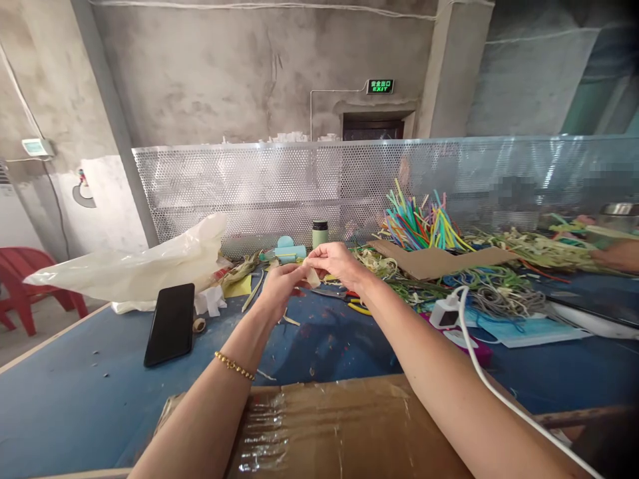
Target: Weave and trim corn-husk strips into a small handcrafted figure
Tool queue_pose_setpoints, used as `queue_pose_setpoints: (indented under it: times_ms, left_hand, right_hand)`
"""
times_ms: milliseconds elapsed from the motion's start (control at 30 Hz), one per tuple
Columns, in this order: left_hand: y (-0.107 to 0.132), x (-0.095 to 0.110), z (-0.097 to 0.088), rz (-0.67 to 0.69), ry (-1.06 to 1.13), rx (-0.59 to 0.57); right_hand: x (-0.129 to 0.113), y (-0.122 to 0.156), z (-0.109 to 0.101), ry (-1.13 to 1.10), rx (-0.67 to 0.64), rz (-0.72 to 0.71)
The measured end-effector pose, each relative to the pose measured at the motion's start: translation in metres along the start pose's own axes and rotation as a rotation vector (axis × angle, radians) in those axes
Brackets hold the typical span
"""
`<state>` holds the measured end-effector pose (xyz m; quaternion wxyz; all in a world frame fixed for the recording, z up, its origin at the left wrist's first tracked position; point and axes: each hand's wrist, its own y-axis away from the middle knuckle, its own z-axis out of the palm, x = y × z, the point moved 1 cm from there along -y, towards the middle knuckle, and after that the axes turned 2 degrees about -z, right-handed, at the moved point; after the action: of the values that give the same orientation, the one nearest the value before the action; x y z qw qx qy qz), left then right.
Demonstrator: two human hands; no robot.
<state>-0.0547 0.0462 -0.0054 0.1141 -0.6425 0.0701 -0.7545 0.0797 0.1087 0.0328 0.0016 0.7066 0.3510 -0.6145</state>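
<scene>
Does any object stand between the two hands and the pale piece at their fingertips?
Nothing visible does. The left hand and right hand meet at the pale piece. The green bottle stands beyond them, not between.

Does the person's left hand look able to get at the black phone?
Probably yes: the black phone lies uncovered on the blue table, left of the left hand, though that hand seems busy with a pale piece.
</scene>
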Motion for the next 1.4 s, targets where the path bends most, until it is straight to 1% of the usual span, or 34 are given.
queue_pose_setpoints:
  times_ms: [67,133,300,400,500,600,733,800,867,1033,1100,1200,1267,1300,1333,1367,1400]
  left_hand:
    - [-0.002,-0.001,-0.004,-0.005,0.103,0.029]
    - [-0.004,-0.003,-0.006,0.014,0.165,0.060]
    - [-0.007,-0.006,-0.008,0.117,0.116,0.165]
    - [-0.006,-0.005,-0.007,0.126,0.112,0.195]
    - [-0.004,-0.003,-0.007,0.113,0.084,0.164]
    - [-0.003,-0.003,-0.007,0.102,0.078,0.115]
    - [-0.002,-0.004,-0.003,0.085,0.116,0.006]
    - [-0.002,-0.005,-0.002,0.087,0.128,0.004]
    - [-0.002,-0.006,-0.002,0.092,0.099,0.000]
    - [0.000,-0.004,-0.003,0.085,0.008,-0.055]
    - [0.002,-0.003,-0.002,0.065,0.001,-0.058]
    - [0.003,-0.002,0.001,0.029,0.011,-0.057]
    - [0.003,-0.003,0.000,0.037,0.007,-0.037]
    - [0.002,-0.004,-0.001,0.053,-0.018,-0.016]
    - [0.001,-0.004,-0.004,0.078,-0.069,0.018]
    - [-0.001,-0.005,-0.006,0.093,-0.155,0.052]
    - [-0.003,-0.006,-0.009,0.117,-0.246,0.091]
  right_hand:
    - [0.003,0.003,0.002,-0.004,-0.047,0.017]
    - [0.007,0.006,0.005,-0.018,-0.063,0.025]
    - [0.011,0.011,0.014,0.037,-0.032,0.060]
    - [0.008,0.013,0.017,0.081,-0.018,0.077]
    - [0.005,0.014,0.019,0.096,-0.029,0.076]
    - [0.006,0.015,0.019,0.117,-0.052,0.046]
    - [0.013,0.011,0.018,0.080,0.012,-0.029]
    - [0.015,0.009,0.018,0.066,0.055,-0.051]
    - [0.016,0.007,0.017,0.060,0.088,-0.041]
    - [0.011,0.008,0.015,-0.003,0.157,-0.021]
    - [0.009,0.007,0.012,-0.025,0.187,-0.021]
    - [0.009,0.006,0.001,0.000,0.185,-0.011]
    - [0.010,0.005,-0.011,0.099,0.192,-0.005]
    - [0.011,0.005,-0.019,0.221,0.201,0.000]
    - [0.012,0.005,-0.028,0.370,0.210,0.011]
    - [0.013,0.005,-0.037,0.568,0.220,0.029]
    - [0.015,0.006,-0.046,0.808,0.194,0.070]
